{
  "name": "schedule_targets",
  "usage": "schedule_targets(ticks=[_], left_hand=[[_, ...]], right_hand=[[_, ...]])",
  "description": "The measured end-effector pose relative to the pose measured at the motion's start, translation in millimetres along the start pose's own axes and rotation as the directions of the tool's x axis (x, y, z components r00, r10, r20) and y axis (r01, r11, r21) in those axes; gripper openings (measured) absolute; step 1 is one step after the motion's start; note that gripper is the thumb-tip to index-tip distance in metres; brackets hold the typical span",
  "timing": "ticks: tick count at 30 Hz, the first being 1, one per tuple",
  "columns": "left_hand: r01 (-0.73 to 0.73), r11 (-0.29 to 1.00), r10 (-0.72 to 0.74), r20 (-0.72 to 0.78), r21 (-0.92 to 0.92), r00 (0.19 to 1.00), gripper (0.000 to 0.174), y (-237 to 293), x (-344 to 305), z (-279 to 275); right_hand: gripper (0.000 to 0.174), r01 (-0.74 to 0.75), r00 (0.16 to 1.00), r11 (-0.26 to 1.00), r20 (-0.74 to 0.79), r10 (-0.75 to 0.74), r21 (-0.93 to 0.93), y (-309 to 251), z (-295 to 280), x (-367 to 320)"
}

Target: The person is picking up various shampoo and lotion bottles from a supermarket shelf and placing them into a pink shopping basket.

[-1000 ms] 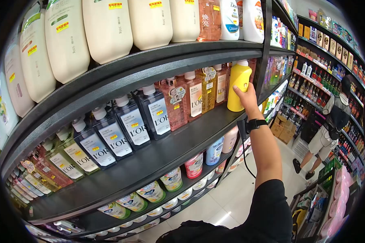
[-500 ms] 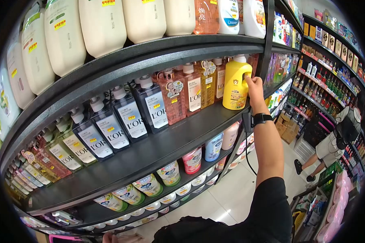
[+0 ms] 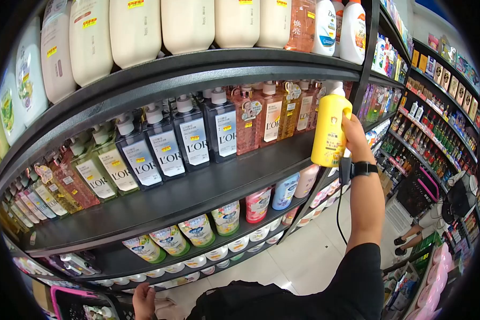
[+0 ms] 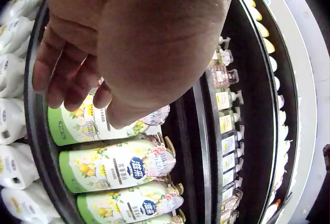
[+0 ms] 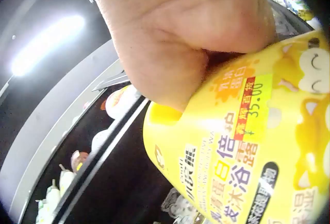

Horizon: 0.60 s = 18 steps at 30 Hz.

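Observation:
My right hand (image 3: 356,136) grips the handle of a yellow body wash bottle (image 3: 329,130) with a white top. The bottle is upright, held in front of the middle shelf's edge at the right end of the row. In the right wrist view the hand (image 5: 185,38) covers the handle, and a 35.00 price sticker (image 5: 252,108) shows on the label. At the bottom of the head view my left hand (image 3: 144,301) hangs low with nothing in it. The left wrist view shows its fingers (image 4: 72,82) loosely bent in front of green-and-white bottles (image 4: 118,165).
Dark pump bottles (image 3: 191,130) line the middle shelf (image 3: 240,168), with large cream bottles (image 3: 186,26) above. A black basket with a pink rim (image 3: 56,304) is at the lower left. Pink packs (image 3: 437,272) stand at the right, and a person (image 3: 458,200) is in the aisle.
The right hand has moved from the bottle's side to its handle. The yellow bottle has turned and come forward off the shelf. The left hand and the basket have come into view.

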<state>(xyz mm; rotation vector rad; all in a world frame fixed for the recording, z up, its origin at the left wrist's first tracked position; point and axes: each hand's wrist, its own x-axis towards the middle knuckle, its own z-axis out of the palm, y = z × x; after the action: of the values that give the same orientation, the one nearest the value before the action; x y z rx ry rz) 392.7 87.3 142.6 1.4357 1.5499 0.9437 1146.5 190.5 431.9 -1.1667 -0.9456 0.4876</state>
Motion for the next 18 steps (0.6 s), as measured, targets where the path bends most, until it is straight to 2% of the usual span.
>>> schedule_targets(ticks=[2, 5, 6, 7, 8, 9, 10, 11, 13, 15, 17, 18], left_hand=[[-0.039, 0.969, 0.024, 0.064, 0.244, 0.998, 0.031, 55.6, -13.2, -3.4], [0.058, 0.997, -0.057, 0.02, -0.057, 0.998, 0.025, 3.2, 2.8, 0.2], [0.015, 0.993, -0.016, -0.006, -0.113, 1.0, 0.021, 8.3, 4.9, 7.3], [0.007, 0.999, -0.007, 0.01, -0.046, 1.0, 0.02, 9.8, 8.9, 11.3], [-0.074, 0.997, 0.074, 0.063, 0.002, 0.995, 0.017, 6.0, 17.1, 14.1], [-0.137, 0.987, 0.134, 0.044, 0.087, 0.99, 0.017, 18.6, 19.2, 21.9], [-0.05, 0.994, 0.043, 0.083, 0.093, 0.996, 0.019, 33.2, 22.7, 27.5], [-0.135, 0.986, 0.12, 0.145, 0.096, 0.982, 0.022, 42.9, 26.2, 31.6], [-0.265, 0.964, 0.263, 0.156, -0.01, 0.952, 0.028, 85.8, 23.2, 43.4], [-0.345, 0.909, 0.394, 0.214, -0.234, 0.894, 0.042, 118.2, 15.4, 52.5], [-0.338, 0.809, 0.489, 0.231, -0.481, 0.841, 0.061, 147.4, 2.4, 54.2], [-0.331, 0.746, 0.516, 0.188, -0.578, 0.836, 0.065, 152.5, -4.0, 53.9]], right_hand=[[0.025, -0.02, 1.0, 1.0, 0.003, 0.021, -0.005, -8.6, 0.2, -29.4], [0.024, -0.046, 0.999, 0.999, -0.005, 0.046, 0.01, -20.2, 21.3, -84.4], [0.024, -0.045, 0.999, 0.999, 0.02, 0.044, 0.012, -21.1, 29.7, -101.8], [0.024, -0.05, 0.997, 0.999, 0.052, 0.049, 0.014, -20.9, 39.5, -120.1], [0.026, -0.014, 0.991, 1.0, 0.13, 0.011, 0.019, -22.6, 51.8, -140.1], [0.028, 0.02, 0.976, 0.999, 0.215, -0.027, 0.033, -21.0, 64.9, -157.6], [0.029, 0.026, 0.96, 0.997, 0.278, -0.045, 0.07, -11.9, 77.1, -171.9], [0.032, 0.02, 0.936, 0.993, 0.348, -0.059, 0.113, -1.5, 91.3, -186.5], [0.034, -0.032, 0.828, 0.974, 0.552, -0.1, 0.225, 16.6, 130.2, -220.6], [0.036, -0.152, 0.688, 0.979, 0.726, 0.006, 0.136, 33.6, 172.2, -250.4], [0.036, -0.222, 0.618, 0.97, 0.783, 0.063, 0.098, 63.8, 212.1, -288.9], [0.037, -0.157, 0.56, 0.987, 0.825, 0.076, 0.015, 82.7, 228.2, -304.9]])
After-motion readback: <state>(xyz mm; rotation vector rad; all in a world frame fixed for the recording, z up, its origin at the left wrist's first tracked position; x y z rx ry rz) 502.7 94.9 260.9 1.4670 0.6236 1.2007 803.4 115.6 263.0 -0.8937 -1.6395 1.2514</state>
